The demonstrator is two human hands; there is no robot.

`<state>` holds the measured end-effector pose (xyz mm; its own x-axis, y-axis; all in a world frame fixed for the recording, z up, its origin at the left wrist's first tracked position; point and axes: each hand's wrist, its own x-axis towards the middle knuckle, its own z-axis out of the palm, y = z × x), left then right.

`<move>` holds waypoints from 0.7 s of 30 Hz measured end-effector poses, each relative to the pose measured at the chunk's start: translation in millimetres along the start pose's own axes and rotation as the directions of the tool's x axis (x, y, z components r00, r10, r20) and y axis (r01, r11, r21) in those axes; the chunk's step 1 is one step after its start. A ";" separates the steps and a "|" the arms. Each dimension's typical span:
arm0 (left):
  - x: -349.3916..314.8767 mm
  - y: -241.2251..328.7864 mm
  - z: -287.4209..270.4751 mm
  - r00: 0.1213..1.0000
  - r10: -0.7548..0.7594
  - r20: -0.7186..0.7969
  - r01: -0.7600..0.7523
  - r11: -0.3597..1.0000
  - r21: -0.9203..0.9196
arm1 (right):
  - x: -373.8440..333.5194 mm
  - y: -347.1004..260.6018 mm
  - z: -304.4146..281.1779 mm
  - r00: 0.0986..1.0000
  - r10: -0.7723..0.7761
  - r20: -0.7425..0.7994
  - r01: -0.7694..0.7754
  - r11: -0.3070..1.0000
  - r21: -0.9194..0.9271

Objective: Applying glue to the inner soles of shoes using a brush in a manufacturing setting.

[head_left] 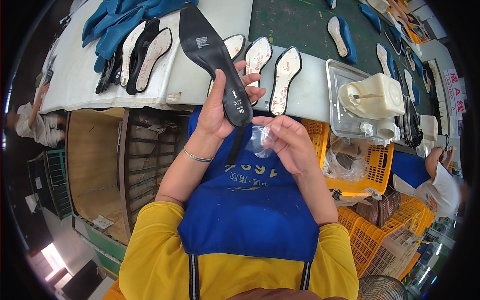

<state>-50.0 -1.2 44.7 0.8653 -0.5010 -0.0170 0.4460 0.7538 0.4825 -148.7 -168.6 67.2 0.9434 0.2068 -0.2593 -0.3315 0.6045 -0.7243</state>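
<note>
In my left hand (212,115) is a long black shoe sole (202,47), tilted up and away with its pointed toe at the far end. My thumb lies on its edge and my fingers come round from beneath. Close to the sole's heel, my right hand (296,145) pinches a crumpled piece of clear plastic film (259,145) between thumb and fingers. Its index fingertip is right beside the heel. Beyond my hands, white insoles with red print (286,80) lie on the table (312,107); the held sole partly covers some of them.
Blue shoe lasts (117,32) lie piled at the far left, beside a row of insoles (152,60). A metal tray (345,131) with a white plastic jug (377,92) stands right. Below it is a yellow crate (377,162) holding clear plastic. People work at both sides.
</note>
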 end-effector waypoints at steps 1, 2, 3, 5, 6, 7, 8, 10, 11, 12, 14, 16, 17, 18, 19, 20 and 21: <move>-0.5 0.2 1.6 1.000 0.010 -0.004 -0.010 1.000 0.029 | 1.5 0.2 -1.8 0.997 0.074 -0.001 -0.072 0.977 0.200; -1.0 0.3 2.8 1.000 0.020 -0.008 -0.019 0.998 0.058 | 2.7 0.3 -4.2 0.995 0.100 0.024 -0.103 0.963 0.249; -1.3 0.3 3.5 1.000 0.017 -0.008 -0.017 0.998 0.058 | 4.0 1.5 -6.7 0.995 0.099 0.023 -0.102 0.963 0.251; -2.1 0.4 4.2 1.000 0.028 0.010 -0.029 0.994 0.110 | 5.8 4.1 -11.0 0.988 0.132 0.074 -0.150 0.928 0.342; -2.2 0.0 2.9 1.000 0.027 0.009 -0.028 0.993 0.111 | 5.7 4.2 -12.8 0.988 0.133 0.075 -0.150 0.927 0.344; -1.9 -1.2 0.8 0.999 0.038 0.013 -0.039 0.991 0.131 | 5.0 3.6 -15.2 0.988 0.136 0.069 -0.150 0.950 0.276; -1.9 -1.5 -0.6 0.999 0.048 0.017 -0.050 0.987 0.150 | 4.9 3.5 -16.1 0.988 0.138 0.063 -0.149 0.967 0.206; -2.0 -2.4 -0.6 0.997 0.067 0.027 -0.070 0.983 0.169 | 3.9 -0.9 -13.5 0.985 0.153 0.083 -0.167 0.965 0.203; -2.3 -2.7 -0.1 0.996 0.085 0.037 -0.091 0.978 0.188 | 3.9 -2.3 -12.5 0.981 0.167 0.102 -0.185 0.962 0.200; -3.2 -2.3 3.3 0.996 0.083 0.036 -0.088 0.978 0.188 | 5.3 0.2 -12.5 0.981 0.167 0.100 -0.185 0.962 0.202; -5.0 -2.3 12.1 0.999 0.044 0.024 -0.048 0.980 0.191 | 8.2 6.9 -13.4 0.987 0.159 0.008 -0.156 0.959 0.236; -3.7 -3.4 8.3 0.997 0.065 0.032 -0.070 0.982 0.178 | 7.2 3.7 -11.2 0.989 0.150 0.007 -0.149 0.973 0.174; -3.1 -3.4 6.7 0.996 0.084 0.044 -0.090 0.982 0.165 | 6.8 2.5 -10.1 0.991 0.136 0.005 -0.136 0.984 0.112; -2.8 -3.4 6.3 0.996 0.082 0.042 -0.088 0.982 0.166 | 7.0 2.7 -9.9 0.991 0.137 0.004 -0.137 0.984 0.114; -2.7 -3.4 6.2 0.996 0.082 0.046 -0.089 0.978 0.187 | 7.3 3.1 -9.9 0.989 0.150 -0.003 -0.149 0.983 0.105; -2.5 -3.4 5.9 0.995 0.082 0.051 -0.090 0.974 0.208 | 7.7 3.4 -9.8 0.987 0.162 -0.011 -0.160 0.982 0.096; -2.1 -4.0 5.1 0.996 0.081 0.048 -0.089 0.974 0.207 | 7.3 3.6 -9.7 0.984 0.176 -0.019 -0.174 0.981 0.086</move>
<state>-54.8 -5.3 47.3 0.8867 -0.4579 0.0639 0.3098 0.6911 0.6530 -143.1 -172.3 56.5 0.8699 0.2952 -0.3953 -0.4888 0.6233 -0.6103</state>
